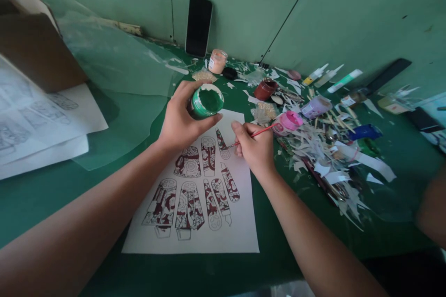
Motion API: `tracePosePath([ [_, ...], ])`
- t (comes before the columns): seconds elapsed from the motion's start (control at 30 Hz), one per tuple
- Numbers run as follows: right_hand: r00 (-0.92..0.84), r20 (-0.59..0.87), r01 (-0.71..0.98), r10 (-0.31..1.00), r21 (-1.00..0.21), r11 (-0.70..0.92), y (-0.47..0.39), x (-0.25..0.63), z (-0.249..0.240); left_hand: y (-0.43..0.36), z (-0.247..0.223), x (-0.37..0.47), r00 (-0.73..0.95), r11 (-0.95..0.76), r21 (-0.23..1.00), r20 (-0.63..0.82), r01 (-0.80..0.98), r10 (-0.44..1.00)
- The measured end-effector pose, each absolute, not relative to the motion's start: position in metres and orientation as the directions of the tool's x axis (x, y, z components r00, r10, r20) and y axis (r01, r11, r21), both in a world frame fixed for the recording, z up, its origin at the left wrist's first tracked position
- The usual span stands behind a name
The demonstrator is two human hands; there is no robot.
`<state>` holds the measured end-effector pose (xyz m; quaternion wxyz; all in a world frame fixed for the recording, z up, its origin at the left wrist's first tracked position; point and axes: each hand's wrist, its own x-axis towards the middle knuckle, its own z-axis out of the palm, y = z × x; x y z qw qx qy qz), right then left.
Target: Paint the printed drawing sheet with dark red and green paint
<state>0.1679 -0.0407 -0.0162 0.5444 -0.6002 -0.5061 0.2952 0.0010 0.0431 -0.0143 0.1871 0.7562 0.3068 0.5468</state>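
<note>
My left hand (181,118) is wrapped round an uncapped jar of green paint (206,102), tilted so its mouth faces me, above the top of a white sheet (240,222). In my right hand (256,146) a thin red paintbrush (259,132) is pinched, its tip at or just over a narrow printed shape (221,144) near the sheet's upper right. That shape has dark red and some green in it. Several other patterned outlines on the sheet are partly filled with dark red, among them a wide bell-like one (188,162).
Right of the sheet lie paper scraps (337,162) with a pink paint jar (291,121), a purple jar (316,106) and a dark red jar (265,89). A phone (198,25) leans on the wall. Printed sheets (94,109) and a cardboard box (38,51) stand left.
</note>
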Motion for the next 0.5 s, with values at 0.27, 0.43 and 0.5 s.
tracePosePath([
  [0.27,0.331,0.171,0.315,0.928,-0.947,0.062,-0.0393,0.1648,-0.0154,0.04,-0.0106,0.0017,0.205,-0.717,0.656,0.688,0.236,0.696],
  [0.43,0.323,0.168,0.338,0.931,-0.94,0.053,-0.039,0.1648,-0.0171,0.0396,-0.0103,0.0014,0.211,-0.712,0.655,0.681,0.254,0.701],
  [0.5,0.32,0.178,0.369,0.93,-0.928,0.051,-0.039,0.1651,-0.0173,0.0394,-0.0101,0.0013,0.209,-0.712,0.655,0.682,0.252,0.701],
])
